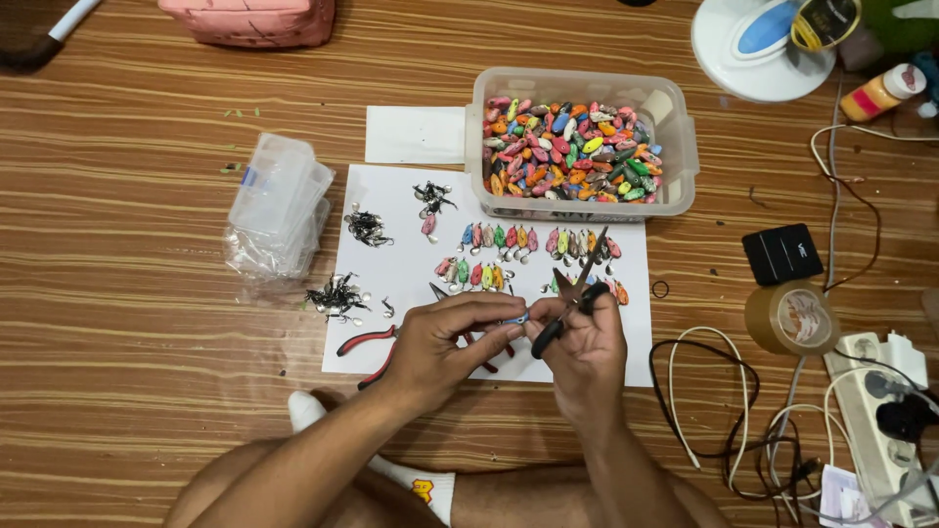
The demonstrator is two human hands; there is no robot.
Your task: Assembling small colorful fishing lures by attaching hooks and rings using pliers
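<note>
My left hand (440, 337) pinches a small lure (515, 319), my right hand (585, 342) grips pliers (572, 293); two short rows lie finished on the paper (391, 264), the tub (584, 147) at the floor's far edge stays full.

Small blue lure (515, 319) pinched level over white paper; black-handled pliers (572, 293) slanting above it

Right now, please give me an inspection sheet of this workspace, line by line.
Surface: wooden floor with a white paper sheet.
Job's things: small blue piece in the left hand; black pliers in the right hand.
Clutter: plastic tub of coloured pieces, red-handled pliers, tape roll.
Grippers: both hands closed on their things.
Cables: tangled cords by a power strip.
Surroundings: lamp base.
</note>
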